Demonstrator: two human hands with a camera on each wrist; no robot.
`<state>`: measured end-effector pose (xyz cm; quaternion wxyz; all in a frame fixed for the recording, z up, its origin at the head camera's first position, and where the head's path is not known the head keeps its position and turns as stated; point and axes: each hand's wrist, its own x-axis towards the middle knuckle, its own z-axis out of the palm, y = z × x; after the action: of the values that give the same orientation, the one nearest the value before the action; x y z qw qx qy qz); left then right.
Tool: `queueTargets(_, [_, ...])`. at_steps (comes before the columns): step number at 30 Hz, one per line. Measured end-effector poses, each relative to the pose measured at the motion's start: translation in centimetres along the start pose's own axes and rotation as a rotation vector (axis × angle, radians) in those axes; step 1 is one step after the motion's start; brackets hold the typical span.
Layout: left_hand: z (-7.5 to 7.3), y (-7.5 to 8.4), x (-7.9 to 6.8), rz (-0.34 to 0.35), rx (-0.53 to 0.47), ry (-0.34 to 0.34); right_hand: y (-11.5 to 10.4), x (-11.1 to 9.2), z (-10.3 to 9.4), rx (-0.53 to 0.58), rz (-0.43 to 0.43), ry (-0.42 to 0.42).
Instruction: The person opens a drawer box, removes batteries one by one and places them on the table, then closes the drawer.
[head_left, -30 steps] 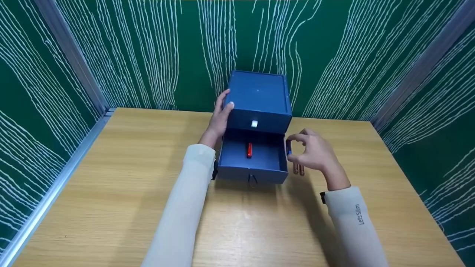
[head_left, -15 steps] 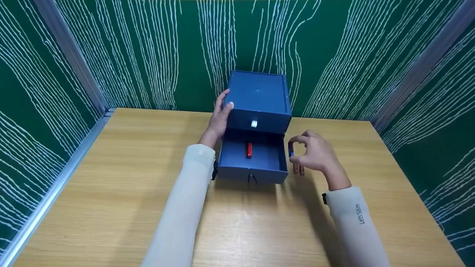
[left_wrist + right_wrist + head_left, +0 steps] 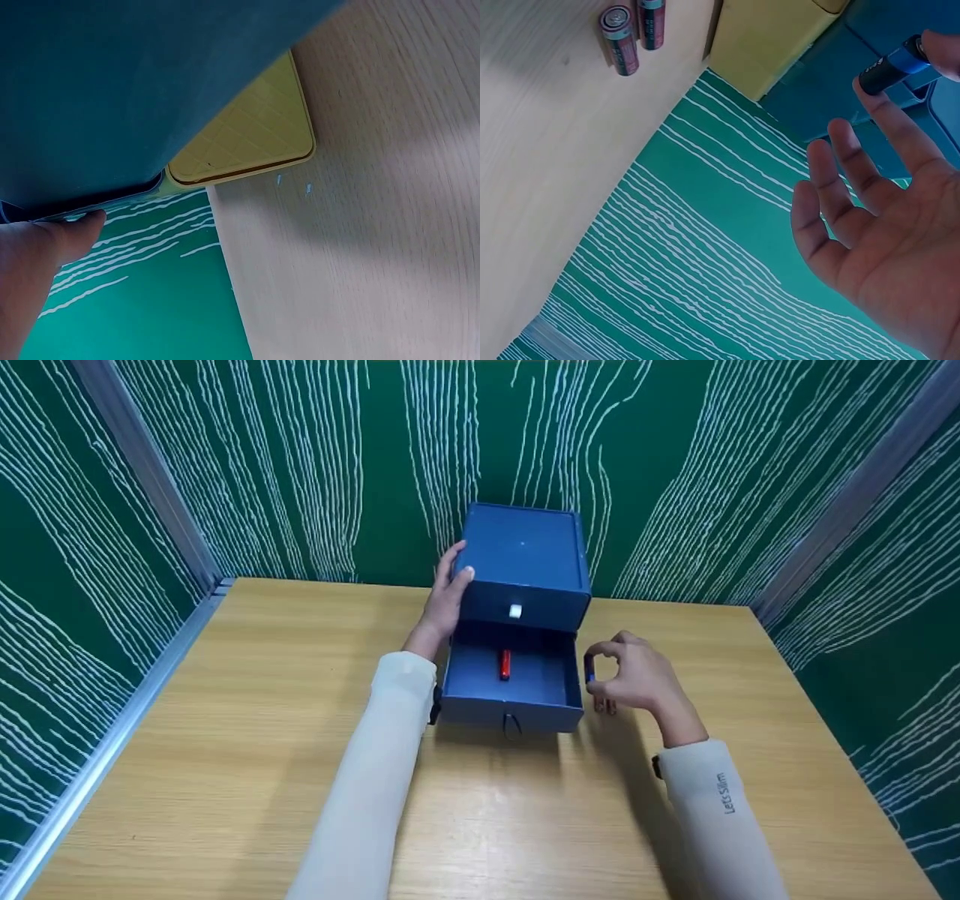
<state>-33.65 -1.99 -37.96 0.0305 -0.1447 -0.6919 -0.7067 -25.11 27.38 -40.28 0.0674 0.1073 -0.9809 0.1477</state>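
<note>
A blue box (image 3: 523, 544) with two stacked drawers stands at the back of the table. Its lower drawer (image 3: 465, 688) is pulled out, and a small red cylinder (image 3: 505, 664) lies inside. My left hand (image 3: 442, 604) rests along the box's left side, thumb at the top front edge; in the left wrist view part of that hand (image 3: 45, 251) shows beside the box. My right hand (image 3: 637, 671) pinches a black and blue battery (image 3: 889, 66) between thumb and index finger, just right of the drawer. The other fingers are loosely extended. Two reddish batteries (image 3: 621, 41) stand on the table close by.
Under the upper part of the box, a yellow lower casing (image 3: 247, 124) shows in both wrist views. The wooden table (image 3: 225, 750) meets green walls (image 3: 660, 427) with white wavy lines. A loop pull (image 3: 511, 725) hangs on the lower drawer's front.
My right hand, with the battery pinched in it, has shifted slightly right and toward me, away from the drawer's side. The left hand and the box have stayed in place.
</note>
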Motion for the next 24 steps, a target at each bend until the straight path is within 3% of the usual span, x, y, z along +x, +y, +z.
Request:
queueTargets(6, [-0.1, -0.8, 0.3, 0.020, 0.023, 0.005, 0.4, 0.1, 0.5, 0.003, 0.008, -0.016])
queueTargets(16, [0.1, 1.5, -1.2, 0.015, 0.001, -0.018, 0.8, 0.3, 1.2, 0.015, 0.020, -0.048])
queueTargets(24, [-0.1, -0.1, 0.0, -0.016, 0.016, -0.005, 1.1, 0.5, 1.6, 0.021, 0.027, -0.058])
